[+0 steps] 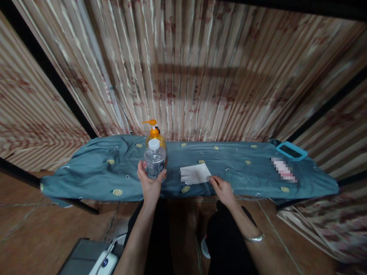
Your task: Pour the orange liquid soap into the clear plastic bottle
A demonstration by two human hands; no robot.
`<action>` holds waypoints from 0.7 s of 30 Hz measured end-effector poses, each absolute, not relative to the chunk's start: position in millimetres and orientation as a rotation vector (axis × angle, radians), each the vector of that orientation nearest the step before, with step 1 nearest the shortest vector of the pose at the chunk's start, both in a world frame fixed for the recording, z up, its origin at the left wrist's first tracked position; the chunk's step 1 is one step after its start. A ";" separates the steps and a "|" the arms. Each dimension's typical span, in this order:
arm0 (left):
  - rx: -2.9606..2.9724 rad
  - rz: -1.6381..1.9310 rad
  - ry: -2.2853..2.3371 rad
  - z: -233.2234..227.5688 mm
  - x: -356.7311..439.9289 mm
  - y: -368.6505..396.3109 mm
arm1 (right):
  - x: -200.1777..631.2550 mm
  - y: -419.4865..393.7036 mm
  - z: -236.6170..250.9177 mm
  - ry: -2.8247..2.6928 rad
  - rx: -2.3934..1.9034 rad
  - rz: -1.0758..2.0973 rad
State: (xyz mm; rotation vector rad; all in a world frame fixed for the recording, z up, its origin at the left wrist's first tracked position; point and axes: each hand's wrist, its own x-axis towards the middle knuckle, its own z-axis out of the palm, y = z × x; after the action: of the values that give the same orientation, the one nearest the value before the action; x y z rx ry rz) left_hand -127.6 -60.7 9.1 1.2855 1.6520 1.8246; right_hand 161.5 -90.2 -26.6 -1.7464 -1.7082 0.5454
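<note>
One clear bottle (pixel 155 156), upright, cap up, sits in the left hand's (pixel 150 185) curled grip; the right hand (pixel 223 190) pinches one white cloth (pixel 195 173), lengthwise along the worktop's (pixel 255 177) near edge.

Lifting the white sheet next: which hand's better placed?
Right, I'd say: the right hand is at the near right corner of the white sheet, while the left hand is around the clear bottle.

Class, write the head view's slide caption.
Left hand holds a clear white-capped bottle; right hand pinches a white cloth at one corner.
</note>
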 end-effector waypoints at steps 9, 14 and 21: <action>1.204 1.664 1.763 3.0 -128.3 -25.2 | 159.1 -77.2 -31.1 -1.706 -1.695 0.600; 1.187 1.549 1.851 -0.7 -131.4 -22.5 | 159.5 -67.8 -37.0 -1.693 -1.671 0.603; 1.172 1.535 1.844 -2.8 -133.4 -25.9 | 143.8 -66.0 -26.2 -1.646 -1.615 0.592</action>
State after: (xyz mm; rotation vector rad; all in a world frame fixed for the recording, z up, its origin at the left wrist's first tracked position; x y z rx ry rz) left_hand -133.4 -25.9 -2.8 1.1722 1.8444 1.5351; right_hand 143.8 -66.0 -26.2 -1.6154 -1.6457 0.5923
